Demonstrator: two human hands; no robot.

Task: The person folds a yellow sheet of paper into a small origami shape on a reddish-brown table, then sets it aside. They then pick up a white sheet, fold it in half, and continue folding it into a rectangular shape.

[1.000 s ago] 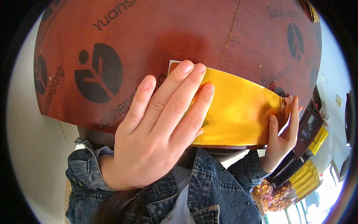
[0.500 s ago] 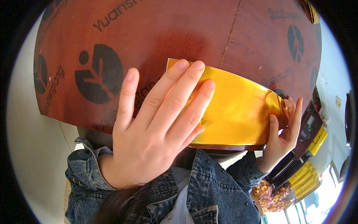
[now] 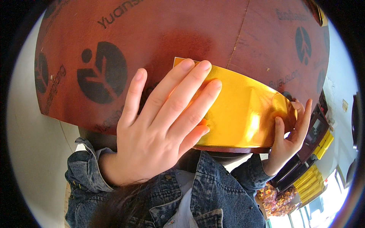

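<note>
A shiny gold foil sheet (image 3: 237, 110) with a pale edge lies along the near side of the red-brown table. My left hand (image 3: 154, 125) rests over the sheet's left part, its fingers stretched out and spread, hiding much of that end. At the sheet's right end, my right hand (image 3: 287, 138) pinches the edge, with the thumb on the gold face and the fingers behind it. That end curves up off the table.
The red-brown board tabletop (image 3: 163, 45) bears dark printed marks and a seam. Another gold piece (image 3: 322, 17) sits at its far right corner. To the lower right are stacked yellow bundles (image 3: 310, 184), clear bags of red and gold items (image 3: 279, 199) and dark furniture (image 3: 313, 131).
The sheet's right end now shows a more rounded, lifted edge at my right fingers. My left hand has shifted very slightly right, still spread on the sheet.
</note>
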